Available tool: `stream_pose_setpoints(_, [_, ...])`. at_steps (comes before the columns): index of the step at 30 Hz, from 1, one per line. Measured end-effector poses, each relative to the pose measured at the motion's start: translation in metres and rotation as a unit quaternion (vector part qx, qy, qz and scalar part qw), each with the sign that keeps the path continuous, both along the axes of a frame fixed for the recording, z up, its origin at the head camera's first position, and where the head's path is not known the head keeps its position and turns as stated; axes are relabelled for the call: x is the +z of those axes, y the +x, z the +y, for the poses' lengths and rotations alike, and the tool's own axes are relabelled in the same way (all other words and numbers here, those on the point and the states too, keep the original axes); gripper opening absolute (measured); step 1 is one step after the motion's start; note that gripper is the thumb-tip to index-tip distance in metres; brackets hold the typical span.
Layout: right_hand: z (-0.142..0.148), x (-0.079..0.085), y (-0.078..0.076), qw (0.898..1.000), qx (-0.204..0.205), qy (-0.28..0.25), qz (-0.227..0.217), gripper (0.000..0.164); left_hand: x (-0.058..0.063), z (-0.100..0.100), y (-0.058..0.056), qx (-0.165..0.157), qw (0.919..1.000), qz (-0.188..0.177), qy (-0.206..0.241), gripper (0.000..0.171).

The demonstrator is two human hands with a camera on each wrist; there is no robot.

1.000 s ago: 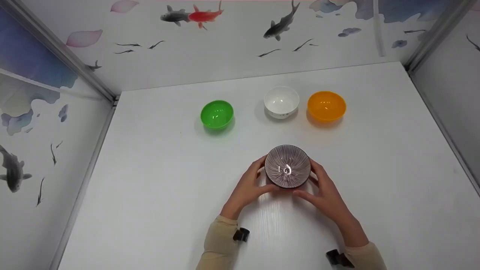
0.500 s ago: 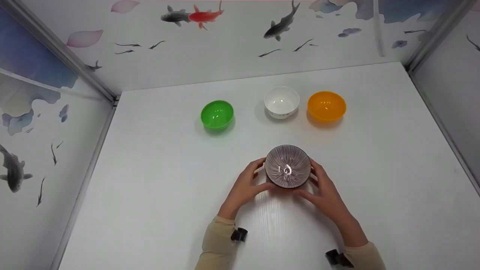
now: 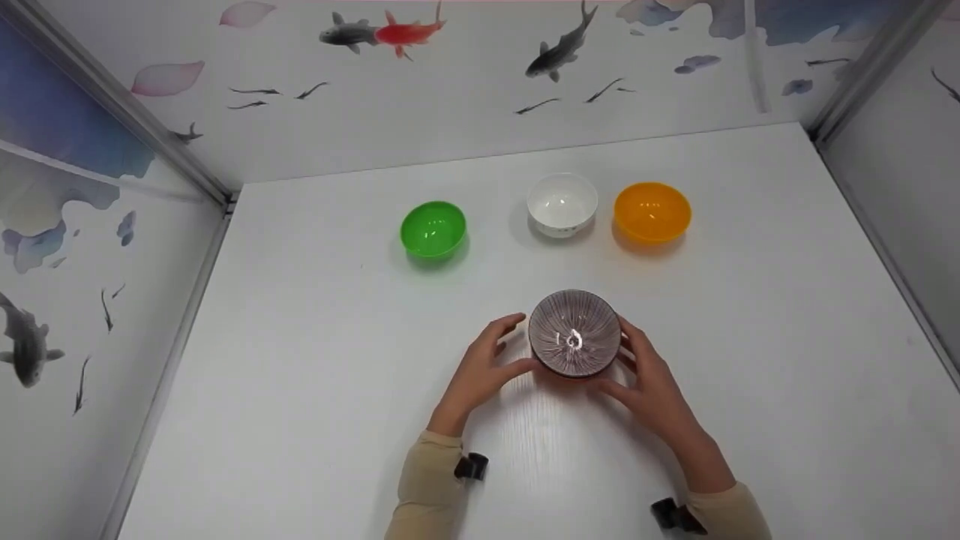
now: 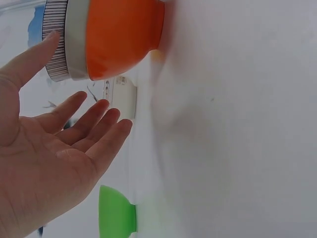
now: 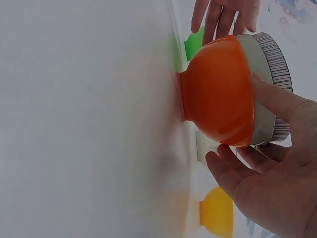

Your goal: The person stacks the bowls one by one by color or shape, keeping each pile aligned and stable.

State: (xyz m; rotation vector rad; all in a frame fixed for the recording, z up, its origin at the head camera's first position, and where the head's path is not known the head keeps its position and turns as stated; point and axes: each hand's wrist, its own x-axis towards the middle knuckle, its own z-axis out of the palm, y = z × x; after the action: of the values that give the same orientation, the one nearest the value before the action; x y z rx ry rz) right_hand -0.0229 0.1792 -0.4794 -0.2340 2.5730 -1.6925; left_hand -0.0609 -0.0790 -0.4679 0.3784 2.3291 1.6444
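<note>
A stack of three bowls stands in front of me: an orange-red bowl (image 5: 213, 89) at the bottom, a pale grey bowl (image 5: 262, 121) in it, and a bowl with thin dark stripes (image 3: 574, 330) on top. My right hand (image 3: 660, 386) holds the stack from the right, thumb on the near side and fingers curved around the far right side. My left hand (image 3: 476, 375) is at the left, its fingers spread and apart from the bowls. Its thumb tip lies close to the stack; whether it touches cannot be told.
Farther back on the white table (image 3: 315, 337) stand a green bowl (image 3: 433, 231), a white bowl (image 3: 562, 206) and a yellow-orange bowl (image 3: 652, 214). Painted wall panels (image 3: 450, 97) enclose the table at the back and both sides.
My left hand has drawn away to the left, its fingers leaving the stack's side. The stack and my right hand have stayed nearly in place.
</note>
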Motion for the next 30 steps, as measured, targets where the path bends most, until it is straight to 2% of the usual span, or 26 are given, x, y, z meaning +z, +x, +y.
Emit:
stream_pose_setpoints(16, [0.001, -0.001, 0.000, 1.000, -0.001, 0.003, 0.002, 0.093, 0.002, -0.019, -0.006, 0.045, 0.9989, -0.006, -0.008, 0.066])
stream_pose_setpoints(24, [0.001, 0.000, -0.001, 1.000, 0.001, -0.010, -0.011, 0.092, 0.005, -0.027, -0.013, 0.082, 0.9965, 0.002, -0.017, 0.060])
stream_pose_setpoints(30, [0.001, 0.000, 0.000, 1.000, 0.002, -0.005, -0.008, 0.092, 0.005, -0.034, -0.020, 0.109, 0.9939, -0.007, -0.018, 0.056])
